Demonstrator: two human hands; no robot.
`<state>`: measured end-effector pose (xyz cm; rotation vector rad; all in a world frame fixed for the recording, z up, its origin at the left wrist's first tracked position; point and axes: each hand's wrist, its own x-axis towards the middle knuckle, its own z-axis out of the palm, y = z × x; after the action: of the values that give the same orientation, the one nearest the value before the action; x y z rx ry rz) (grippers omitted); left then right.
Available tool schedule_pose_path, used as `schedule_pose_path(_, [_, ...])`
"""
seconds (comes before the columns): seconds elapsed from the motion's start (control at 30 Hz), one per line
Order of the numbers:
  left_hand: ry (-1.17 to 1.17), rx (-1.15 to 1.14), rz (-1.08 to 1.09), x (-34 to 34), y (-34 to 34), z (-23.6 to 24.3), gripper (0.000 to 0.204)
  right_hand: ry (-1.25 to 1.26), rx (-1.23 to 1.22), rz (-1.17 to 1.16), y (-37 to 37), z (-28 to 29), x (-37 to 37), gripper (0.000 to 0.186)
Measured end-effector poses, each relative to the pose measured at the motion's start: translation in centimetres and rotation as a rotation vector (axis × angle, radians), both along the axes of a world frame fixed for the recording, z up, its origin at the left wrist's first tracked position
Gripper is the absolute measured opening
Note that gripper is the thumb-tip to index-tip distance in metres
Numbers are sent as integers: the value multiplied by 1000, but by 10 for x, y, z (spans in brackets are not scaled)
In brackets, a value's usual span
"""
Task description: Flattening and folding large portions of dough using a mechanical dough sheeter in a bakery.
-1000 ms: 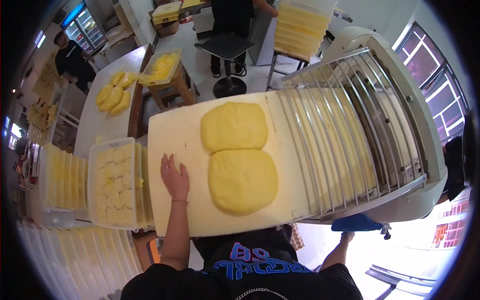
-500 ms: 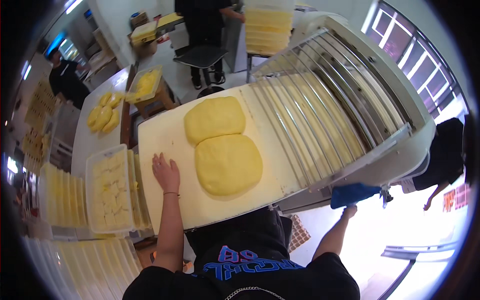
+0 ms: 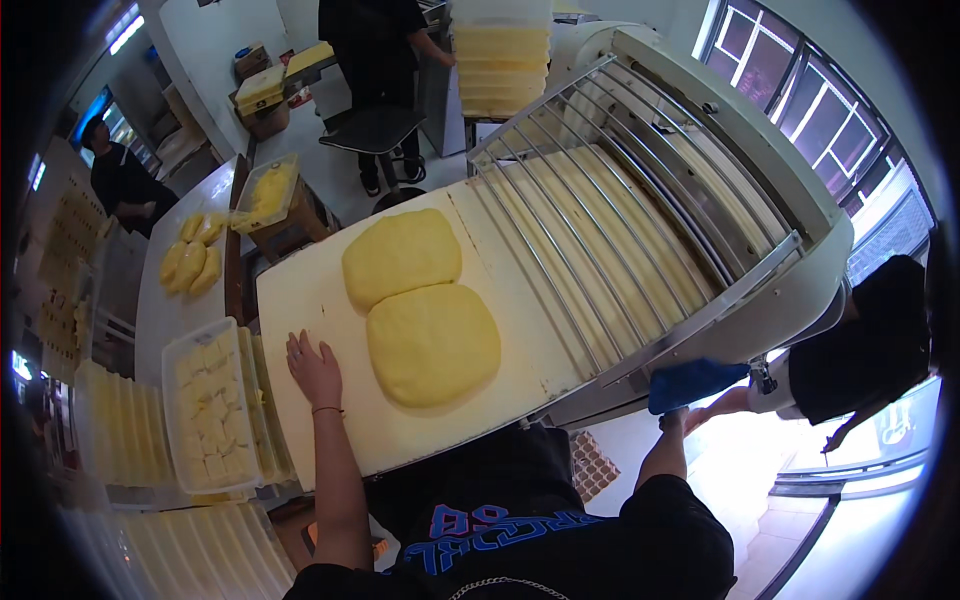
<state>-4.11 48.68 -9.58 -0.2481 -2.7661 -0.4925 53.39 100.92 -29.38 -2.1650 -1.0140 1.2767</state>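
Note:
My left hand (image 3: pixel 316 372) lies flat on the pale work board (image 3: pixel 300 290), fingers spread and holding nothing. Just to its right are two smooth yellow dough pieces, a far one (image 3: pixel 402 255) and a larger near one (image 3: pixel 433 345), their edges touching. The board leads into a dough roller machine (image 3: pixel 640 240) with a slanted guard of metal bars. Down at the machine's near right side, my right hand (image 3: pixel 674 420) is at the lower edge of a blue cloth-like cover (image 3: pixel 695 384). Its fingers are mostly hidden there, so a grip cannot be made out.
Left of the board stand a clear tub (image 3: pixel 212 410) of cut yellow pieces and stacked trays (image 3: pixel 120 425). Dough lumps (image 3: pixel 190 255) sit on a side table; another tub (image 3: pixel 268 195) is nearby. People stand at the far side (image 3: pixel 370 60), left (image 3: pixel 125 180) and right (image 3: pixel 860 340).
The view has shifted, moving the board and dough slightly left and lower in the picture. My left hand stays flat on the board, and my right stays by the blue cover.

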Motion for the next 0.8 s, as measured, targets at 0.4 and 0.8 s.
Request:
schedule_pose_path(0.4, [21,-2,-62,6,-2,-1,46,-1,581,-329,0,53,-9,52])
schedule_pose_path(0.8, [13,7,-68,6,5,4,45,163,115,-129,-4,-32,18,38])
